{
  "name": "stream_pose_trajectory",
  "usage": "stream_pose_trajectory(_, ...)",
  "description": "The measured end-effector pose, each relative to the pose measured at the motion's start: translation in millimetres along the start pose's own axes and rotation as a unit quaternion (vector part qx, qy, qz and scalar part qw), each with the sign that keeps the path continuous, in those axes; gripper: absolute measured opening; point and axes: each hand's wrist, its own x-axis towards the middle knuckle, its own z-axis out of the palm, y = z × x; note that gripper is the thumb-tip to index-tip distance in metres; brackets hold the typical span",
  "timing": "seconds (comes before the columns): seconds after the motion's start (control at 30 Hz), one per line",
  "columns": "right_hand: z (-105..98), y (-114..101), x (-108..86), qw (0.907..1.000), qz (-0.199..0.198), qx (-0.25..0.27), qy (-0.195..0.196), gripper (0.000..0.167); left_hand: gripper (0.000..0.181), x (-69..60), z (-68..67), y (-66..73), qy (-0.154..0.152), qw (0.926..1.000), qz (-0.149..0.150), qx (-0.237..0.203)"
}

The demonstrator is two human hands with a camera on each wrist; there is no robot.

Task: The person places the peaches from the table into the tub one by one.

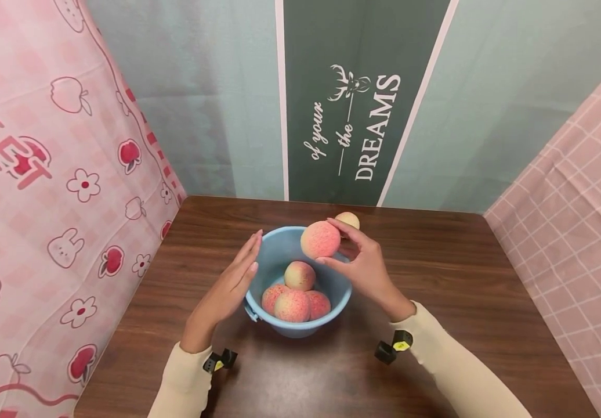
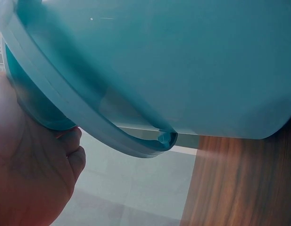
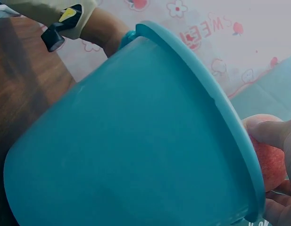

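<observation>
A light-blue bucket [image 1: 294,332] stands on the wooden table with several peaches [image 1: 292,306] inside. Above the far right part of its rim, my right hand [image 1: 368,264] pinches a pink and yellow peach [image 1: 320,239] between thumb and fingers. The right wrist view shows that held peach [image 3: 270,162] just past the bucket's rim. My left hand [image 1: 230,284] lies with straight fingers along the left side of the rim. In the left wrist view its fingers are partly hidden by the bucket [image 2: 197,66]. Another peach [image 1: 348,219] is behind the bucket, partly covered by my right hand.
The brown table [image 1: 436,261] runs back to a grey-green printed curtain [image 1: 217,116]. A pink fruit-patterned cloth [image 1: 81,145] hangs at the left, and a pink checked cloth [image 1: 582,203] at the right. The bucket's handle [image 2: 65,99] hangs at its side.
</observation>
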Motion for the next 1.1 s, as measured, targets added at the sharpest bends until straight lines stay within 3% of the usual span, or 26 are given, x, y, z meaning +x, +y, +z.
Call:
stream_pose_trajectory(0.3,7.1,-13.2,3.0,0.9993,-0.005,-0.01,-0.036,0.079,0.06,1.5,0.9,-0.1,0.002,1.0,0.0,0.003)
stream_pose_trajectory(0.93,11.8,-3.9,5.1,0.9944,-0.03,-0.055,-0.085,0.078,0.059,2.4,-0.2,1.4,0.0,1.0,-0.001,0.0)
stream_pose_trajectory(1.1,12.1,-2.3,5.5,0.9956,-0.026,-0.034,-0.083,0.074,0.058,3.2,-0.8,2.7,0.0,1.0,0.003,0.002)
